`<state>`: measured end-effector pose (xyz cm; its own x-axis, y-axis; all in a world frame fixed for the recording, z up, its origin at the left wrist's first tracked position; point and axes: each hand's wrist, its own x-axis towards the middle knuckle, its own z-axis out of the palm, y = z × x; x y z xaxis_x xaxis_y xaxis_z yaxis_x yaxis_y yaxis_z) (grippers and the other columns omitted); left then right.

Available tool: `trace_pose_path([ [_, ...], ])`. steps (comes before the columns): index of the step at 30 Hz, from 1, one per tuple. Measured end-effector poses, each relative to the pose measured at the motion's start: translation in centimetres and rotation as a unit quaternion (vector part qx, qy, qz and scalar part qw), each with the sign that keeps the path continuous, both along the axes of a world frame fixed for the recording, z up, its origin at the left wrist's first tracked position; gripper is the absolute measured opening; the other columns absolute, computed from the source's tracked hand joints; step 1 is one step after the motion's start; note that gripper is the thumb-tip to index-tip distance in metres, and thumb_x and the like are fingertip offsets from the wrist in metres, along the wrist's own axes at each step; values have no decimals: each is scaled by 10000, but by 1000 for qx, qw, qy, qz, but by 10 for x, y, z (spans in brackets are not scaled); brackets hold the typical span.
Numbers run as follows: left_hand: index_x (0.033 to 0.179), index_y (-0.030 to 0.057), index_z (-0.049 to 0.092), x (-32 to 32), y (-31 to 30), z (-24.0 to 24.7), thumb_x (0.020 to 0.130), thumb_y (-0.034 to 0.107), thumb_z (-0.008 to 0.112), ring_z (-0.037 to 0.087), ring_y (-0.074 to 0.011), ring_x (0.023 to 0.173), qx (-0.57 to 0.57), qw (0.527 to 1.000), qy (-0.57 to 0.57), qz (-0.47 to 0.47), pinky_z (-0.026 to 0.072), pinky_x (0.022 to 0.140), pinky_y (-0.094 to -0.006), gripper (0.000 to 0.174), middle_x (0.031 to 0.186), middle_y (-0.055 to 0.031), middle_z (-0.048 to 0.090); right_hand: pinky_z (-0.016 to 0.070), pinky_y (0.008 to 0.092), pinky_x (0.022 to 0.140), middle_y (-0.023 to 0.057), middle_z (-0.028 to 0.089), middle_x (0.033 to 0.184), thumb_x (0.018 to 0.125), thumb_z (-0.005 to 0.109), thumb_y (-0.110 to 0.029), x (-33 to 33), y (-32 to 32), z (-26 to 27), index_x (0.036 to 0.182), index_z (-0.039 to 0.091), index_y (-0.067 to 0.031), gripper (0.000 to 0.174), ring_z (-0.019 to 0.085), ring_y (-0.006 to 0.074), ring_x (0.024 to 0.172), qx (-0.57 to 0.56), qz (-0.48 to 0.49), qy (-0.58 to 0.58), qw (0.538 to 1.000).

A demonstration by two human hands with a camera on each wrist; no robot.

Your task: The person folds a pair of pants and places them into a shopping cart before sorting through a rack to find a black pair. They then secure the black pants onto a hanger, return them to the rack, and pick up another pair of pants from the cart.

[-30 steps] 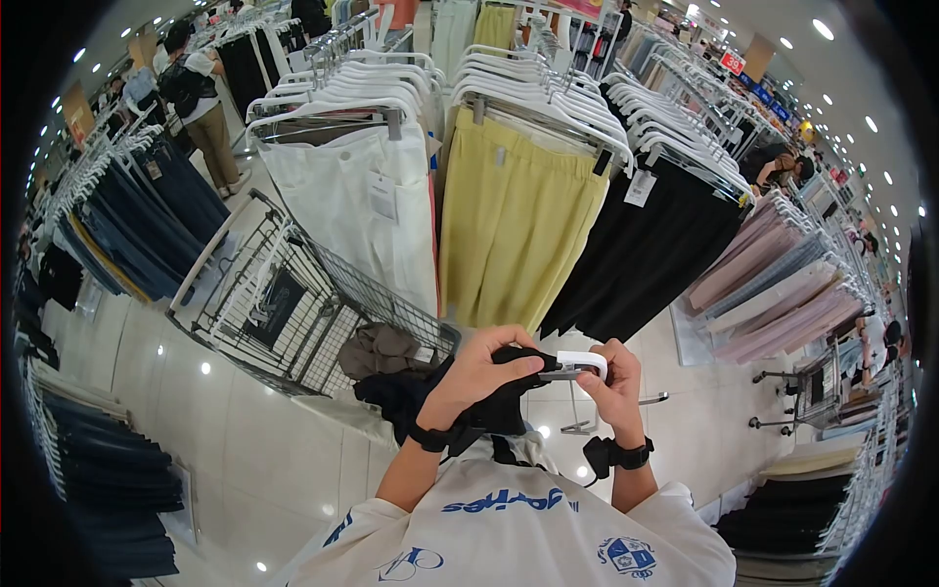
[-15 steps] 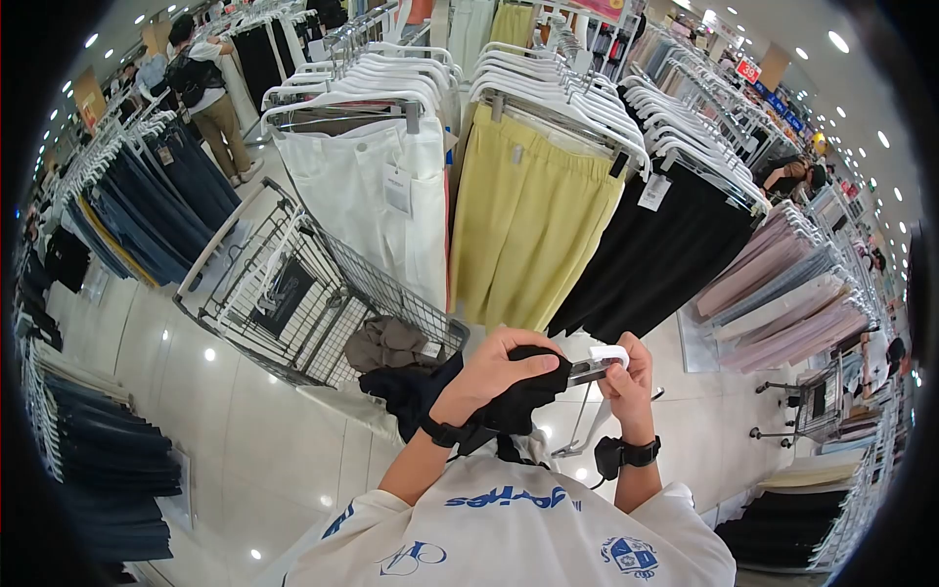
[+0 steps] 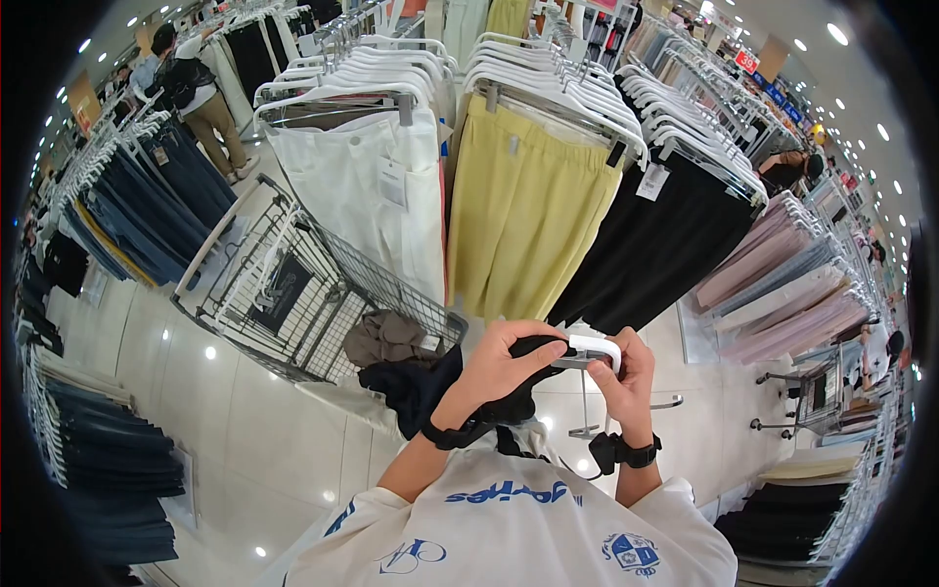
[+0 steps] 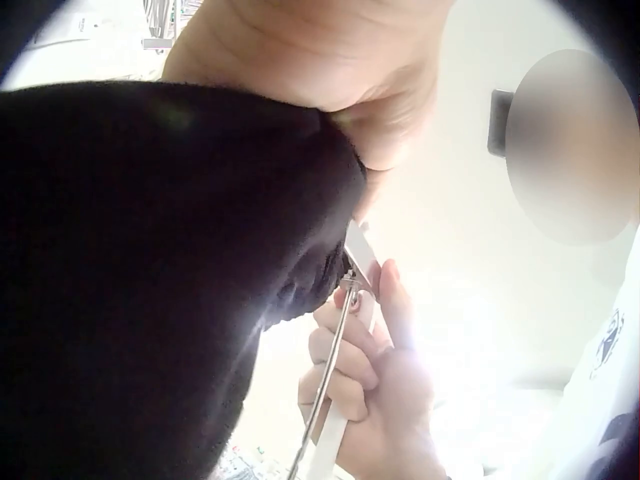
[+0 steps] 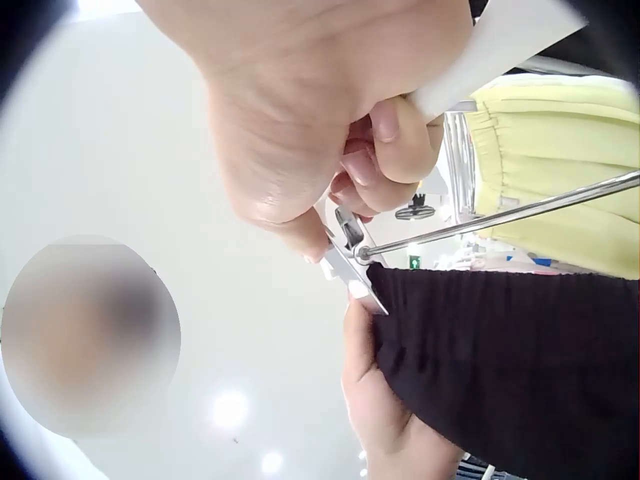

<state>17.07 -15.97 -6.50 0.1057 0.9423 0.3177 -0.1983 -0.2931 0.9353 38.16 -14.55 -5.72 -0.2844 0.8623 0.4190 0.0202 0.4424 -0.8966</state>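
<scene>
My left hand (image 3: 504, 367) grips a black garment (image 5: 520, 350) by its gathered waistband, thumb on top. The cloth hangs down in front of my body. In my right hand (image 3: 631, 386) is one end of a white clip hanger (image 3: 599, 344), with fingers curled round it and the thumb at its metal clip (image 5: 355, 275). That clip sits at the corner of the waistband, right by the left fingertips. A thin metal bar (image 5: 500, 225) runs from the clip along the garment's edge. Much of the black cloth is hidden behind the left hand and wrist in the head view.
A wire shopping cart (image 3: 323, 284) stands front left, with a grey-brown garment (image 3: 386, 338) and dark navy cloth (image 3: 416, 391) at its near end. Ahead hang white trousers (image 3: 362, 196), yellow trousers (image 3: 528, 205) and black trousers (image 3: 655, 245) on racks. Another person (image 3: 201, 98) stands far left.
My right hand has turned and come closer to the left, bringing the clip from beside the waistband to its corner. The left hand keeps its grip on the black garment.
</scene>
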Motion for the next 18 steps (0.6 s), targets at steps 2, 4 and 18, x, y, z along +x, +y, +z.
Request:
trace_pose_path([
  [2, 989, -31, 730, -6, -2, 8, 920, 162, 718, 580, -82, 681, -20, 998, 64, -22, 444, 596, -270, 205, 733, -88, 692, 288, 222, 495, -45, 475, 612, 874, 789, -192, -1, 2, 1, 814, 497, -69, 323, 388, 33, 552, 4, 4, -1, 1000],
  [4, 967, -27, 725, -13, -1, 12, 908, 187, 734, 545, -82, 642, -19, 992, 116, -44, 425, 576, -277, 222, 687, -79, 653, 290, 220, 505, -51, 462, 608, 874, 785, -181, 0, 5, 3, 821, 511, -66, 302, 383, 28, 560, -15, 14, -35, 999],
  [18, 989, -1, 681, -12, 8, 19, 866, 304, 755, 628, -303, 689, 47, 971, 235, -23, 482, 645, -368, 337, 804, -162, 664, 476, 337, 737, 113, 612, 844, 711, 817, -131, -30, 2, 29, 958, 654, 0, 324, 608, 242, 819, 222, -139, -153, 953],
])
